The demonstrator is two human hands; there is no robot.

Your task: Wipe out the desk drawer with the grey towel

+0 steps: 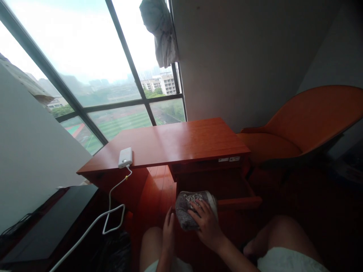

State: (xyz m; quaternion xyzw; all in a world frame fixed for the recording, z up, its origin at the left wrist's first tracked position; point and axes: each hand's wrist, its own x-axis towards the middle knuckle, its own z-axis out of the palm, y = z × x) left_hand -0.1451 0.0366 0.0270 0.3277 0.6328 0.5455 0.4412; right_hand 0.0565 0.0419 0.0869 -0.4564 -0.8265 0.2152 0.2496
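Note:
A folded grey patterned cloth (185, 206) with a white edge lies at the front of an open desk drawer (241, 202). My right hand (208, 226) rests flat on top of the cloth, fingers spread and pressing down. My left hand (168, 232) sits against the cloth's left side, fingers together and touching its edge. The drawer belongs to a reddish wooden desk (181, 143) right in front of my knees.
A white power adapter (125, 157) lies at the desk's front edge, its white cable (109, 215) looping down to the left. An orange chair (300, 124) stands at the right. A large window is behind the desk, a dark low cabinet (48, 223) at lower left.

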